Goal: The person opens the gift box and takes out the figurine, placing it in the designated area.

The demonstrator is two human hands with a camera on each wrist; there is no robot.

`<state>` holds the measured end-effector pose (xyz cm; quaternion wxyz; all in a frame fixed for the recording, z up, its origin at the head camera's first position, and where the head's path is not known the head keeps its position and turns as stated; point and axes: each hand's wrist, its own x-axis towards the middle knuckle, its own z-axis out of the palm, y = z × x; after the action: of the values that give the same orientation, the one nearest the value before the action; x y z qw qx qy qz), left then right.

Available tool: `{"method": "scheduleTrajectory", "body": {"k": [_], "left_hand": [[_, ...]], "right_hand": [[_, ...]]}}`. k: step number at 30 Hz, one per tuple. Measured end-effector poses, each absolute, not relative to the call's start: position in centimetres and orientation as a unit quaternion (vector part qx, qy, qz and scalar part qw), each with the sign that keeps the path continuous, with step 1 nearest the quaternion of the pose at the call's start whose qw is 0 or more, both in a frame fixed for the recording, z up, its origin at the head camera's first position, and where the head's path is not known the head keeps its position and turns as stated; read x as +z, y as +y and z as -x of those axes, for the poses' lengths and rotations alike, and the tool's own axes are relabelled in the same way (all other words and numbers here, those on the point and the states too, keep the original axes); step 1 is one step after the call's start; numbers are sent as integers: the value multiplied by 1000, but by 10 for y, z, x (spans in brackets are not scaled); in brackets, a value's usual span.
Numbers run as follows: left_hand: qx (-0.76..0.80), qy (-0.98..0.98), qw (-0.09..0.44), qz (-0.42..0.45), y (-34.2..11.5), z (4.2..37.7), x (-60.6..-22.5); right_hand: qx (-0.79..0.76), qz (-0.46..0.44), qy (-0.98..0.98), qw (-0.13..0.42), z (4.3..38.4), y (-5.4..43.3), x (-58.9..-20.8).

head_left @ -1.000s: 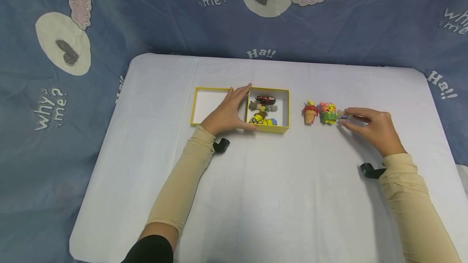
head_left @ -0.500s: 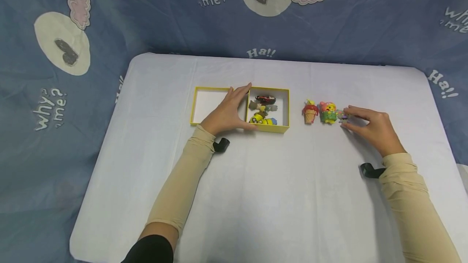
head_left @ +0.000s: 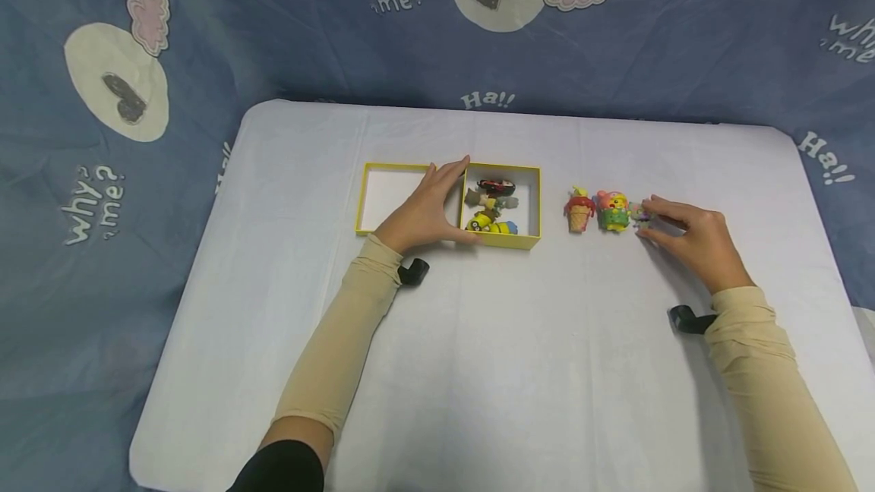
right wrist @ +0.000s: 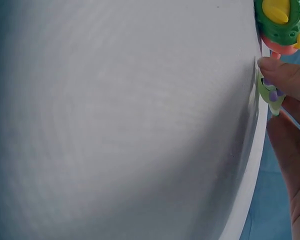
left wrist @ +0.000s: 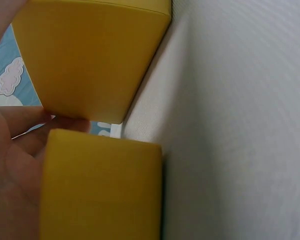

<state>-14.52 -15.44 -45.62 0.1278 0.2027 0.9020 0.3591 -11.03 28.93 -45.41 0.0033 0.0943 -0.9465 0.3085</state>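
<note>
My left hand (head_left: 427, 211) spans the open yellow box (head_left: 506, 243), thumb at its near wall and fingertips at its far corner. In the left wrist view the fingers reach behind the box's yellow side (left wrist: 90, 55). Inside lie several small toys, among them a black-and-red one (head_left: 497, 187) and a yellow-and-blue figure (head_left: 504, 228). To the right, my right hand (head_left: 700, 238) pinches a small pale-green and purple toy figure (right wrist: 272, 95) between thumb and fingers. Just left of it stands a pink, yellow and green figure (head_left: 614, 212), then an ice-cream-cone toy (head_left: 579, 212).
A shallow yellow-rimmed tray (head_left: 361, 200) with a white inside sits left of the box, partly under my left hand. Everything rests on a white-covered table (head_left: 492, 370). A blue printed cloth (head_left: 294, 29) hangs along its back and left side.
My right hand has shifted very slightly toward the table's far side, staying at the small toy figure. The left hand and the box have not moved.
</note>
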Motion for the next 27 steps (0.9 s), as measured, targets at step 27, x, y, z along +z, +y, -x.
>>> {"method": "scheduleTrajectory", "body": {"k": [27], "left_hand": [[364,900,125,-204,-154,145,-456]], "right_hand": [[304,-101,-947,-1,112,286,-454]]}}
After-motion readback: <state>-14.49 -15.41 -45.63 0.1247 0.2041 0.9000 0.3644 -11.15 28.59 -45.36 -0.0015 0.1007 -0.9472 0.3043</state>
